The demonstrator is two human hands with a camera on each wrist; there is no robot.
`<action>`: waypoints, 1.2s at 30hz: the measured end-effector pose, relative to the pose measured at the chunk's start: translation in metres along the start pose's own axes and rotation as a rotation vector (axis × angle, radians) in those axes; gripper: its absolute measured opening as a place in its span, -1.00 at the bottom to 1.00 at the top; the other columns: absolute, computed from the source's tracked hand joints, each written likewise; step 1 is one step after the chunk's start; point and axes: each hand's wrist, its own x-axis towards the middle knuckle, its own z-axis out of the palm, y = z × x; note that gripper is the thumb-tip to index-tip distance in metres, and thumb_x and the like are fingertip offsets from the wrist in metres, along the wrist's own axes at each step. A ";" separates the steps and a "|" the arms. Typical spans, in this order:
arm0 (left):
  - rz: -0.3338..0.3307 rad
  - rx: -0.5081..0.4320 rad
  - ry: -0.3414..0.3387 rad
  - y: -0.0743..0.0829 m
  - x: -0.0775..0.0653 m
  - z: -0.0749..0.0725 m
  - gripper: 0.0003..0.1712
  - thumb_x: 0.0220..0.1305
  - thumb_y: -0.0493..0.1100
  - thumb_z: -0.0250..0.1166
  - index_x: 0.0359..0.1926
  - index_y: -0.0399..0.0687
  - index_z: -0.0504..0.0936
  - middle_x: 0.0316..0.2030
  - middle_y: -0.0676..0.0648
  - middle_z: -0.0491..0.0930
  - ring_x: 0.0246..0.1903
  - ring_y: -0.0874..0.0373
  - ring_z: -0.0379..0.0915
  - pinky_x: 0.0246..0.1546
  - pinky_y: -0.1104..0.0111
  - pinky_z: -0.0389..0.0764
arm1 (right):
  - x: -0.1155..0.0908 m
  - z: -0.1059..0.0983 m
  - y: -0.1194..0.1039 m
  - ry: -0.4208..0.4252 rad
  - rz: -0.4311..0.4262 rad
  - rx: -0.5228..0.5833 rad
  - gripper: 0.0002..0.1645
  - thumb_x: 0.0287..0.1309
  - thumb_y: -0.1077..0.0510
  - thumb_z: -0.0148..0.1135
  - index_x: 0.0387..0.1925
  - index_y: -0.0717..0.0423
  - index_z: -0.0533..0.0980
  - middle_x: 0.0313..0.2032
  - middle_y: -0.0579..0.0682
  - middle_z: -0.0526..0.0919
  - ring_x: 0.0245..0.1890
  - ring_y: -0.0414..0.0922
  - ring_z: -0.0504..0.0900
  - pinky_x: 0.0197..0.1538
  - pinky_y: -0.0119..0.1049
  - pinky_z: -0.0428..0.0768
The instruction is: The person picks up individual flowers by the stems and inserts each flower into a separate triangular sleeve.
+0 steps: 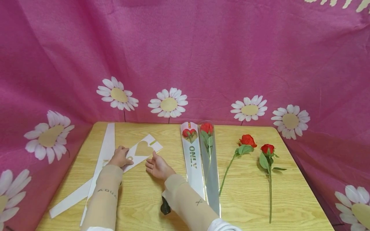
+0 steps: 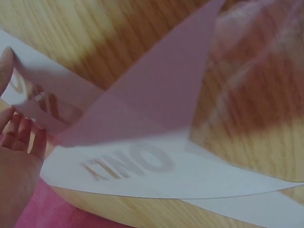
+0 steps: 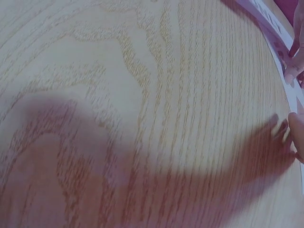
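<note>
My left hand (image 1: 119,157) pinches a white flower sleeve (image 1: 148,140) with a heart-shaped window, lying slantwise on the table. Between thumb and fingers (image 2: 21,135) the sleeve bends near its lettering in the left wrist view. Beside the sleeve's near edge is my right hand (image 1: 158,166), palm turned up and fingers loosely bent, holding nothing. Only part of the right hand (image 3: 297,135) shows at the edge of the right wrist view. A second white sleeve (image 1: 108,138) lies to the left, overlapping the first sleeve's lower part.
Toward the middle lies a filled sleeve (image 1: 193,178) marked ONLY, with a red rose (image 1: 207,127) in a clear-fronted sleeve alongside it. Two loose roses, one bent (image 1: 247,141) and one straight (image 1: 267,149), lie farther right. A pink flowered cloth (image 1: 202,57) hangs behind the wooden table (image 1: 242,205).
</note>
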 end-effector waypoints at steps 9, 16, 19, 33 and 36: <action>0.016 -0.001 -0.003 0.010 0.002 0.003 -0.18 -0.31 -0.35 0.47 0.03 -0.60 0.30 -0.05 -0.48 0.24 -0.02 -0.35 0.19 -0.03 0.00 0.41 | 0.002 -0.002 0.003 0.010 -0.011 -0.008 -0.24 0.40 -0.06 -0.46 0.35 0.33 -0.39 0.35 0.37 -0.22 0.34 0.28 -0.23 0.36 0.05 -0.18; -0.020 0.006 -0.062 0.023 -0.002 0.003 -0.36 -0.29 -0.36 0.46 -0.10 -0.42 0.40 -0.05 -0.36 0.27 -0.06 -0.24 0.19 -0.20 0.14 0.46 | 0.002 -0.002 0.005 0.017 0.000 -0.046 -0.23 0.39 -0.08 -0.47 0.34 0.42 -0.28 0.35 0.36 -0.16 0.35 0.24 -0.17 0.37 0.05 -0.17; -0.022 -0.059 -0.084 0.026 -0.002 0.008 -0.53 -0.26 -0.41 0.41 -0.23 -0.32 0.42 -0.11 -0.29 0.29 -0.24 -0.13 0.28 -0.45 0.29 0.52 | 0.010 -0.009 0.009 0.034 -0.006 -0.088 -0.22 0.38 -0.11 -0.39 0.34 0.41 -0.17 0.34 0.36 -0.10 0.35 0.22 -0.09 0.36 0.05 -0.12; 0.038 -0.424 -0.223 0.053 0.004 0.029 -0.31 -0.26 -0.58 0.17 0.07 -0.48 0.35 -0.04 -0.36 0.30 -0.28 0.00 0.34 -0.42 0.38 0.49 | 0.105 -0.085 0.054 0.239 -0.277 -0.110 -0.78 0.06 0.16 0.22 -0.23 0.12 0.47 -0.43 -0.02 0.59 -0.41 -0.16 0.56 -0.24 -0.22 0.59; 0.103 -0.396 -0.235 0.054 0.006 0.030 -0.41 -0.19 -0.53 0.17 0.01 -0.50 0.38 0.00 -0.39 0.33 -0.08 -0.15 0.31 -0.13 0.23 0.47 | 0.185 -0.150 0.082 0.253 -0.308 -0.113 -0.65 -0.16 0.13 0.39 -0.25 0.08 0.53 -0.47 -0.01 0.64 -0.49 -0.17 0.61 -0.49 -0.33 0.56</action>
